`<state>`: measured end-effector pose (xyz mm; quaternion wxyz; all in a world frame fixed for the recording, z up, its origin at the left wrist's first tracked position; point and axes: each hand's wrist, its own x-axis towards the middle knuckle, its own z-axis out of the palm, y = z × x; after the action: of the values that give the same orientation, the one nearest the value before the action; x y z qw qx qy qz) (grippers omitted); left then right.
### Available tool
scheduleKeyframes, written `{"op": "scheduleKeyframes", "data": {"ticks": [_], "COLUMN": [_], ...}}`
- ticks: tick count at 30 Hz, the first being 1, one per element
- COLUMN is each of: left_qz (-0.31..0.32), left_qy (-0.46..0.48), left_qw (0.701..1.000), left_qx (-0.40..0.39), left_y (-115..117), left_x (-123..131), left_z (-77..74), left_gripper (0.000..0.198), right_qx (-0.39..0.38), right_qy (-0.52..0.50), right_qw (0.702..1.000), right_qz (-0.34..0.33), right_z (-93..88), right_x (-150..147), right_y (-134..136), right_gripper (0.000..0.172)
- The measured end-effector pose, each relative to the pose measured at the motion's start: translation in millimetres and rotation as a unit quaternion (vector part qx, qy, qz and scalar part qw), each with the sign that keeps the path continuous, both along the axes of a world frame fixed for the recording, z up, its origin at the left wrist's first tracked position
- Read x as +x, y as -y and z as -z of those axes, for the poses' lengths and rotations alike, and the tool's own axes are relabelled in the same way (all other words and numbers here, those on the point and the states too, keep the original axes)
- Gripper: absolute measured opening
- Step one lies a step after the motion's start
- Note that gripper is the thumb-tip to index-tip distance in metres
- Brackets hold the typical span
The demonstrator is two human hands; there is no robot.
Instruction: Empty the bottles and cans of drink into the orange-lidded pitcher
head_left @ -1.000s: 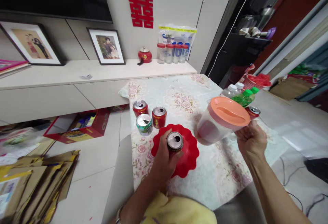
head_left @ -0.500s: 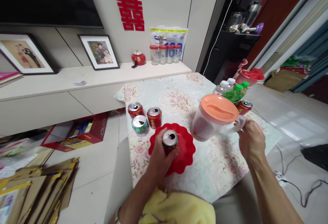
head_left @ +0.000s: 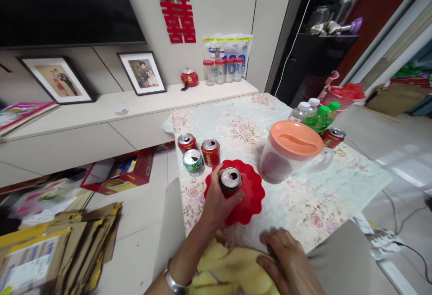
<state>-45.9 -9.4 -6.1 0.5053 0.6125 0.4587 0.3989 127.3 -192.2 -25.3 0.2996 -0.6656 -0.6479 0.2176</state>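
Note:
My left hand (head_left: pixel 219 200) is wrapped round an opened drink can (head_left: pixel 231 179), which it holds upright over a red scalloped dish (head_left: pixel 251 196). Fingers apart, my right hand (head_left: pixel 281 254) is at the table's near edge beside a yellow cloth (head_left: pixel 232 270) and holds nothing. A clear pitcher (head_left: pixel 275 164) with an orange lid (head_left: pixel 297 138) stands right of the dish, dark contents showing through its wall. Left of the dish are a green can (head_left: pixel 193 163) and two red cans, one nearer the dish (head_left: pixel 211 153) and one behind (head_left: pixel 186 142); all are open on top.
Behind the pitcher stand bottles with green caps (head_left: pixel 319 119) and white caps (head_left: pixel 300 111), plus another red can (head_left: pixel 333 138). Flattened cardboard (head_left: pixel 77 245) and a red box (head_left: pixel 121 171) lie on the floor at left. A white cabinet (head_left: pixel 145 110) runs along the wall.
My right hand has let go of the pitcher's handle and moved down and left to the table's near edge. The pitcher now rests on the table. My left hand keeps holding the can.

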Motion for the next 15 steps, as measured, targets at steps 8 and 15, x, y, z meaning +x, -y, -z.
{"op": "scheduleKeyframes", "data": {"ticks": [8, 15], "left_qz": [0.017, 0.017], "left_qy": [0.018, 0.012], "left_qw": [0.999, 0.999], "left_qx": [0.025, 0.028], "left_y": [5, 11], "left_x": [1, 3], "left_z": [0.1, 0.3], "left_gripper": [0.071, 0.069], "right_qx": [-0.083, -0.053], "right_qy": [-0.319, -0.205], "right_qw": [0.942, 0.977], "right_qz": [0.054, 0.022], "right_z": [-25.2, -34.9], "right_x": [31, 11], "right_y": [15, 4], "right_gripper": [0.051, 0.033]}}
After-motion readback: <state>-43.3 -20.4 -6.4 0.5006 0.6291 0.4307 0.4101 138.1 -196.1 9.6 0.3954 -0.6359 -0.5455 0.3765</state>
